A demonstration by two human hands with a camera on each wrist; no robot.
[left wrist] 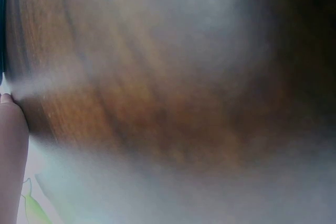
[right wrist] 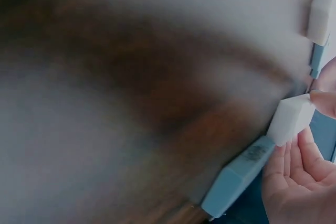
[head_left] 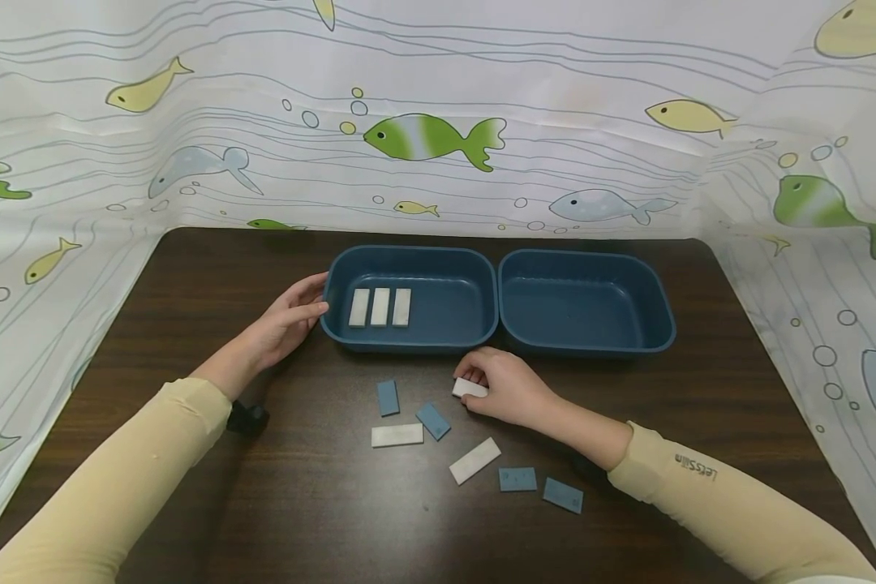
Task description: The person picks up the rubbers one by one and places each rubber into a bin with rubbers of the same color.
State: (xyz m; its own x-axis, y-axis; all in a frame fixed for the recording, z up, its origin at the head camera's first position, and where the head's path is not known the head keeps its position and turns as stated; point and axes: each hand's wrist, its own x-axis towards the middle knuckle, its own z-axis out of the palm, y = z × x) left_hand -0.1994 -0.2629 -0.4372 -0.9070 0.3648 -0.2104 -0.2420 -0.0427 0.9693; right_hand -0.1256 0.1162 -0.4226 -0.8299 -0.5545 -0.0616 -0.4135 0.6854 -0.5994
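My left hand point(head_left: 285, 320) rests against the left end of a blue plastic bin point(head_left: 416, 347), its thumb and fingers reaching the outer rim. Three white tiles point(head_left: 380, 307) stand in a row at the left inside that bin. In front of the bin my right hand point(head_left: 507, 389) pinches another white tile point(head_left: 470, 388) between thumb and fingers, low over the table. The right wrist view shows a white tile point(right wrist: 291, 119) between thumb and fingers, with a blue tile point(right wrist: 236, 179) close by.
A second blue bin point(head_left: 587, 351) adjoins the first on its right, with nothing inside. On the dark wooden table point(head_left: 321, 519) lie two white tiles point(head_left: 474, 461) and several blue tiles point(head_left: 517, 479). A small black object point(head_left: 248, 418) sits by the left wrist. Fish-patterned cloth point(head_left: 438, 81) hangs behind.
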